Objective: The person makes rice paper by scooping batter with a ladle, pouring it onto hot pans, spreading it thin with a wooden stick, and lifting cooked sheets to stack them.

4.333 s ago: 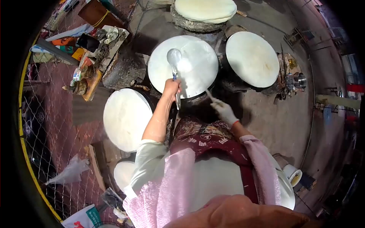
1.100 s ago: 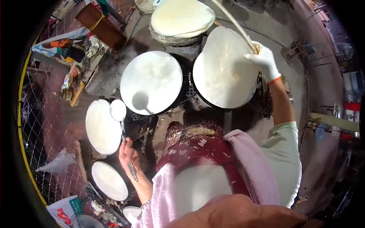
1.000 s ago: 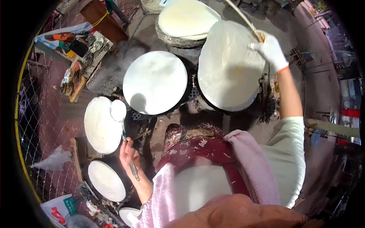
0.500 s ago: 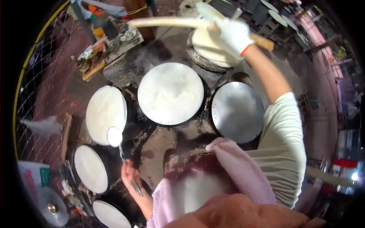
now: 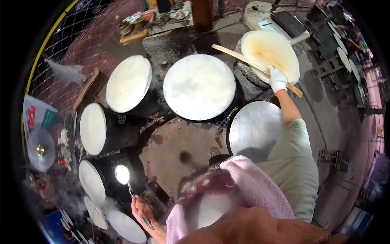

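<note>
Head view: the left hand (image 5: 142, 208), ungloved, is at the lower left of the frame. Its grip is closed on the handle of a ladle (image 5: 122, 174), whose bright round bowl points up the frame, well apart from the central pan.

The right hand (image 5: 278, 79), in a white glove with an orange cuff edge, is at the upper right. Its grip is clamped on a long wooden stick (image 5: 243, 58) near the stick's lower right end. The stick slants across the near side of a pale round flatbread (image 5: 270, 45) with a browned patch; whether the two touch, I cannot tell.

A white round sheet (image 5: 199, 87) covers the central pan. A gray metal plate (image 5: 254, 126) is to its lower right, just below the right forearm. Further pale rounds are noted at the upper left (image 5: 129, 83), the left (image 5: 93, 129) and the lower left (image 5: 92, 181). Haze hangs near the last. A pink towel (image 5: 258, 185) drapes over the person's shoulder. A wire fence (image 5: 65, 34) runs along the upper left.
</note>
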Demonstrator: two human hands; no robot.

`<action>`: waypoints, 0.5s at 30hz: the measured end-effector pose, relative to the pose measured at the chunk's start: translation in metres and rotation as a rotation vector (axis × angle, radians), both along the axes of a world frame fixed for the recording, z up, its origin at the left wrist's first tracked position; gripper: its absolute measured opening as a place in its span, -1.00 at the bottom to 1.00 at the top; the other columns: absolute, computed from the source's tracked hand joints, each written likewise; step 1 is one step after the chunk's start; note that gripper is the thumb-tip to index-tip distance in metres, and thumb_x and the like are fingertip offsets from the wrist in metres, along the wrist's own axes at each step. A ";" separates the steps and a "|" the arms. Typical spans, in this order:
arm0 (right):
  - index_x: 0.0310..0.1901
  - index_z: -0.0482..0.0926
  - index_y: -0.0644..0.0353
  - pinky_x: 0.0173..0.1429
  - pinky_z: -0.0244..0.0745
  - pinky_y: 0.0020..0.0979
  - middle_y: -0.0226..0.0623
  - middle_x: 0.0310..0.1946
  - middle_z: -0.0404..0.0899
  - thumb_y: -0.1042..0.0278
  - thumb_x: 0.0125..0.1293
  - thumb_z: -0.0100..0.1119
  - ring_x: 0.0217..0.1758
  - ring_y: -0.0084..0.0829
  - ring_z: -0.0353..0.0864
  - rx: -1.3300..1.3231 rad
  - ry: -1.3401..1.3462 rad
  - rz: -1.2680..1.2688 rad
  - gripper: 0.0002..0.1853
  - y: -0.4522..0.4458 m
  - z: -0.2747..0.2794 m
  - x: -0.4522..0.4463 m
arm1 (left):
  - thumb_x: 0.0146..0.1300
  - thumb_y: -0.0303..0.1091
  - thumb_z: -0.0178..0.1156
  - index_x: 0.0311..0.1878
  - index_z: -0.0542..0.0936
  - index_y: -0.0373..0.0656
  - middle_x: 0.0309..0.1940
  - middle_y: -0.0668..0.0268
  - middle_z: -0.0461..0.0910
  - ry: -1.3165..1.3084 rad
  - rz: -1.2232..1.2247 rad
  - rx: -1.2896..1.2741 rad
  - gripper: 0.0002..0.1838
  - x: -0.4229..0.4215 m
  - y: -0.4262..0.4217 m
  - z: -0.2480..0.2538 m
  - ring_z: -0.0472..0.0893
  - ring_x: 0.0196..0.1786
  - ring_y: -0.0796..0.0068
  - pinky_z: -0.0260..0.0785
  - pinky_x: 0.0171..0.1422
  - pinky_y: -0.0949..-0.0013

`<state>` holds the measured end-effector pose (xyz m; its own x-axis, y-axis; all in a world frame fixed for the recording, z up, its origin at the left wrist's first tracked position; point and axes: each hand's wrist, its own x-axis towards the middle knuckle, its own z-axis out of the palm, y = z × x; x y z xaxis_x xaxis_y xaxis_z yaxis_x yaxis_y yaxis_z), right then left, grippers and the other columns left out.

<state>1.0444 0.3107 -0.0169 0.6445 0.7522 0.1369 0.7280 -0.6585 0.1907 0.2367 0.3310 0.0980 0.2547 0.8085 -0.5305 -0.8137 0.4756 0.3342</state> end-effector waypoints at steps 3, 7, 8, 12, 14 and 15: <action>-0.06 0.53 0.05 0.01 0.54 -0.09 -0.10 -0.14 0.61 0.38 0.32 -0.12 -0.06 -0.08 0.64 0.012 0.003 -0.071 -0.75 -0.010 0.004 0.003 | 0.52 -0.29 -0.21 0.00 0.39 -0.46 -0.48 0.35 0.38 0.001 0.117 0.078 -0.64 -0.014 -0.033 0.001 0.34 -0.73 0.68 0.06 -0.65 0.54; -0.17 0.63 0.08 0.01 0.53 -0.06 -0.10 -0.14 0.65 0.37 0.28 -0.03 -0.08 -0.08 0.65 0.132 -0.063 -0.022 -0.78 -0.036 0.015 -0.009 | 0.51 -0.28 -0.20 0.04 0.42 -0.38 -0.41 0.35 0.45 0.038 0.032 0.297 -0.66 -0.056 -0.088 -0.012 0.28 -0.75 0.73 -0.02 -0.71 0.57; -0.13 0.65 0.11 0.02 0.53 -0.08 -0.09 -0.13 0.65 0.32 0.30 -0.02 -0.05 -0.07 0.65 0.026 -0.057 -0.155 -0.75 -0.046 -0.009 0.016 | 0.51 -0.26 -0.19 0.04 0.44 -0.34 -0.49 0.41 0.43 0.241 0.237 0.077 -0.66 -0.058 -0.106 -0.005 0.24 -0.76 0.73 -0.05 -0.73 0.59; -0.02 0.62 0.22 0.02 0.50 -0.10 0.00 -0.11 0.65 0.13 0.36 -0.06 -0.02 -0.04 0.63 -0.069 0.048 -0.170 -0.61 -0.077 -0.030 -0.019 | 0.50 -0.23 -0.17 0.06 0.47 -0.26 -0.75 0.60 0.31 0.268 0.555 -0.195 -0.66 -0.086 -0.182 0.023 0.13 -0.79 0.75 -0.09 -0.73 0.60; 0.19 0.50 0.26 0.19 0.43 -0.15 0.03 0.06 0.58 0.26 0.28 0.00 0.09 0.01 0.56 0.174 0.210 -0.253 -0.53 -0.065 0.021 -0.158 | 0.52 -0.24 -0.18 -0.22 0.46 -0.17 -0.79 0.64 0.21 0.125 0.487 0.053 -0.72 -0.133 -0.241 0.004 0.10 -0.80 0.79 -0.07 -0.68 0.58; 0.28 0.43 0.23 0.33 0.31 -0.26 -0.06 0.23 0.48 0.31 0.32 0.02 0.23 -0.10 0.49 0.303 0.242 -0.020 -0.51 -0.071 -0.012 -0.168 | 0.51 -0.25 -0.17 -0.30 0.41 -0.14 -0.77 0.64 0.21 0.268 0.661 -0.112 -0.73 -0.147 -0.262 0.006 0.10 -0.80 0.80 -0.09 -0.67 0.58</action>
<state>0.8763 0.2401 -0.0288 0.6997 0.6879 0.1930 0.7144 -0.6732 -0.1907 0.0898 0.0693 0.1037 -0.4193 0.6858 -0.5950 -0.8400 -0.0443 0.5408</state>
